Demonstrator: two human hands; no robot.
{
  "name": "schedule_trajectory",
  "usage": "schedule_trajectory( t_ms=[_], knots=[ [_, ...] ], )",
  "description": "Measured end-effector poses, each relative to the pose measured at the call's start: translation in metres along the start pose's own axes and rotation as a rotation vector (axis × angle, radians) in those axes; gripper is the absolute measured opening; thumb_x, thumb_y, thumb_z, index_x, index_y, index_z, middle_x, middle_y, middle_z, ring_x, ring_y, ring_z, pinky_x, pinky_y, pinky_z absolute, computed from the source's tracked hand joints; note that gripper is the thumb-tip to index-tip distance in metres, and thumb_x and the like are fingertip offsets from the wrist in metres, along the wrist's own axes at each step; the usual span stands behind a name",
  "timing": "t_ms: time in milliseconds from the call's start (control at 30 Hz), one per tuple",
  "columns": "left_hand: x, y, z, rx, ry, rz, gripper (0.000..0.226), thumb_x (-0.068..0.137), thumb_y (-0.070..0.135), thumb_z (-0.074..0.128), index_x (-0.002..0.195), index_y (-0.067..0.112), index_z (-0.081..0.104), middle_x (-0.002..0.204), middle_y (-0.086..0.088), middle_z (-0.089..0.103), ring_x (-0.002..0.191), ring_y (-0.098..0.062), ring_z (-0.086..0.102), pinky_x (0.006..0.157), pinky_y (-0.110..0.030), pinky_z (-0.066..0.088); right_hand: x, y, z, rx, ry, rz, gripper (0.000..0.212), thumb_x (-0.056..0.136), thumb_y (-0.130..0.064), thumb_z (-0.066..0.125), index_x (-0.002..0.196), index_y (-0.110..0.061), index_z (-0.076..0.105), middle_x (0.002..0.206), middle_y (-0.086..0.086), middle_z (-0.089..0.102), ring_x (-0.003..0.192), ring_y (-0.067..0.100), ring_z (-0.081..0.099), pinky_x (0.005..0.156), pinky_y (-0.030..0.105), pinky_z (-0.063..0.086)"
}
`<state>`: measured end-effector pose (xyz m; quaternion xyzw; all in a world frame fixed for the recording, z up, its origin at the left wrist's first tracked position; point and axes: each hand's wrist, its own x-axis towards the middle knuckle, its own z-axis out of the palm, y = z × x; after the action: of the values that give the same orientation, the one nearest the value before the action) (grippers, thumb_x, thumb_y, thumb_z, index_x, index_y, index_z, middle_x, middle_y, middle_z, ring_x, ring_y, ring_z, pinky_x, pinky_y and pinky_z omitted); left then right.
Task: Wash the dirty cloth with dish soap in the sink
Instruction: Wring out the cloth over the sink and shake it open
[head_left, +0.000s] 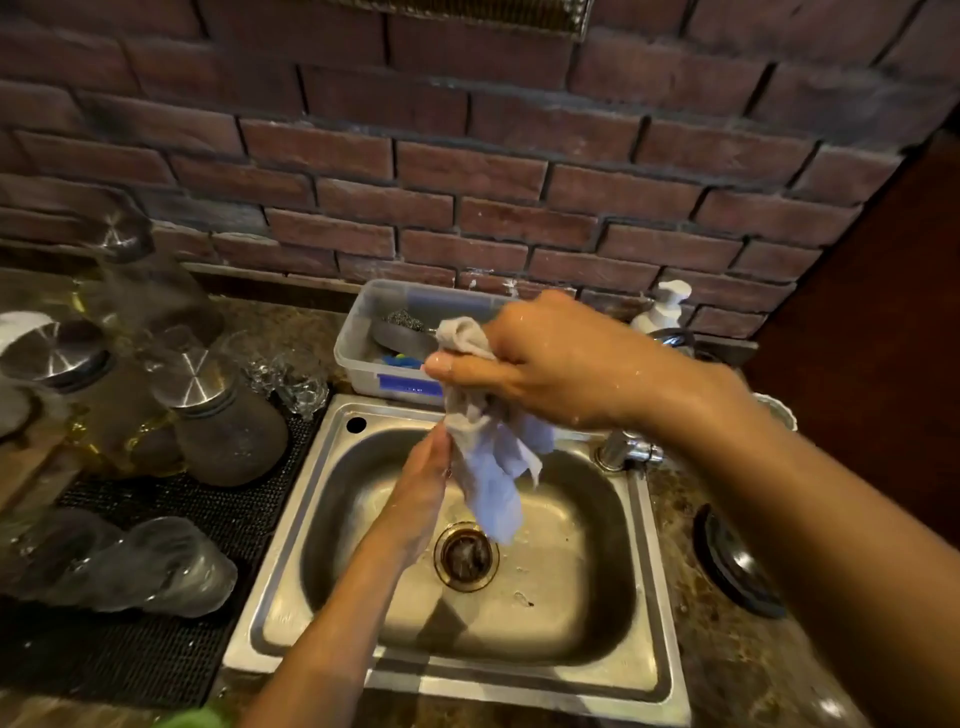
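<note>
Right hand (545, 364) has the wet dish cloth (488, 467) bunched in its fist over the sink (649, 571), with the left hand (415, 499) up against it lower down.

The fist is wrapped round the top of the cloth, so the rest hangs straight down above the drain (466, 556). My guess is that's so the drips land in the basin and not on the table (727, 675). The left fingers look fairly straight along the cloth's left edge, but I can't tell if they're pinching it or just touching. It looks like a wring or squeeze-down is being set up. The pump soap bottle (662, 309) sits behind the right wrist by the faucet (623, 452), within easy reach. A plastic tub (363, 364) of scrubbers is at the back rim, and lidded glass jars (228, 415) stand on a black mat (182, 623) off to the left.
</note>
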<state>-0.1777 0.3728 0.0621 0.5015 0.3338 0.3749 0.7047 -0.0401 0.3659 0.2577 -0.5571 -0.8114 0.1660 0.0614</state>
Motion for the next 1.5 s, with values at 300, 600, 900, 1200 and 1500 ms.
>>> schedule_trajectory(
  t_ms=[300, 600, 900, 1200, 1500],
  knots=[
    [-0.022, 0.033, 0.012, 0.092, -0.1, -0.107, 0.07, 0.048, 0.048, 0.087, 0.102, 0.009, 0.068, 0.071, 0.006, 0.074, 0.065, -0.008, 0.069, 0.064, -0.029, 0.056, 0.01, 0.019, -0.069, -0.127, 0.266, 0.028, 0.066, 0.077, -0.066, 0.072, 0.067, -0.001, 0.07, 0.061, 0.017, 0.06, 0.058, 0.033, 0.05, 0.046, 0.022, 0.032],
    [-0.053, 0.014, 0.012, -0.245, 0.017, -0.431, 0.045, 0.08, 0.041, 0.079, 0.108, 0.008, 0.068, 0.061, -0.009, 0.053, 0.05, -0.02, 0.053, 0.051, -0.03, 0.047, 0.034, 0.059, -0.057, -0.113, 0.35, 0.196, 0.046, 0.094, -0.044, 0.068, 0.063, -0.01, 0.063, 0.055, 0.004, 0.047, 0.049, 0.013, 0.038, 0.048, 0.03, 0.03],
    [-0.04, 0.04, 0.01, -0.471, 0.123, -0.634, 0.047, 0.084, 0.046, 0.077, 0.11, 0.007, 0.077, 0.099, -0.017, 0.076, 0.092, -0.03, 0.073, 0.083, -0.043, 0.057, -0.064, -0.018, 0.099, 0.208, -0.128, -0.063, 0.02, 0.1, -0.037, 0.055, 0.101, -0.023, 0.069, 0.089, -0.002, 0.069, 0.079, 0.012, 0.062, 0.076, 0.035, 0.055],
    [-0.03, 0.077, 0.012, 0.685, -0.539, -0.494, 0.049, 0.083, 0.038, 0.079, 0.127, 0.021, 0.066, 0.122, 0.0, 0.073, 0.117, -0.022, 0.067, 0.107, -0.044, 0.049, -0.087, 0.05, 0.116, 0.053, -0.002, -0.101, 0.136, 0.068, -0.068, 0.077, 0.154, -0.044, -0.026, 0.172, -0.001, -0.016, 0.157, 0.018, -0.019, 0.126, 0.039, -0.008],
    [-0.013, 0.092, 0.032, 0.629, 0.064, -0.3, 0.054, 0.063, 0.058, 0.086, 0.105, 0.027, 0.069, 0.111, -0.004, 0.074, 0.1, -0.024, 0.072, 0.091, -0.044, 0.058, -0.084, 0.056, 0.14, 0.892, 0.18, 0.476, 0.02, 0.077, -0.031, 0.066, 0.094, -0.025, 0.074, 0.088, -0.003, 0.078, 0.083, 0.016, 0.073, 0.084, 0.052, 0.06]
  ],
)
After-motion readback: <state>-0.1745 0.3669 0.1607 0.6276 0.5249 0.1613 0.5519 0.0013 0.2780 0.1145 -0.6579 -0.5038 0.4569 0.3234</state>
